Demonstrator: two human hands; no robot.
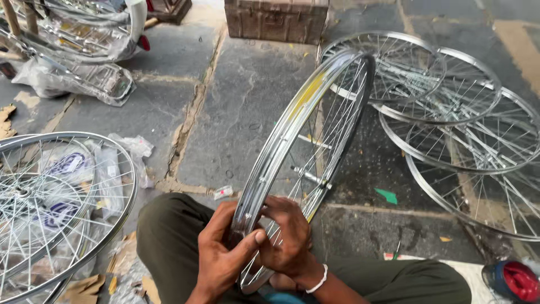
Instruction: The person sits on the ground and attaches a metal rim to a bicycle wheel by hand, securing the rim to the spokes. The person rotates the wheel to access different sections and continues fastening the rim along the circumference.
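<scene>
A chrome spoked bicycle wheel (315, 112) stands upright on edge between my knees, leaning away from me. My left hand (219, 253) grips the near part of its rim, thumb pressed on the rim's inner face. My right hand (287, 236) reaches in among the spokes at the same spot, fingers curled on the rim and spokes. A white band sits on my right wrist. My olive trouser legs (169, 225) frame the wheel's lower edge, which is hidden behind my hands.
Several finished spoked wheels (450, 107) lie overlapped on the stone floor at right. Another wheel (56, 208) lies at left over plastic wrapping. Wrapped metal parts (84, 56) sit at top left, a wooden box (275, 19) at top centre, a red-and-blue object (514, 280) at bottom right.
</scene>
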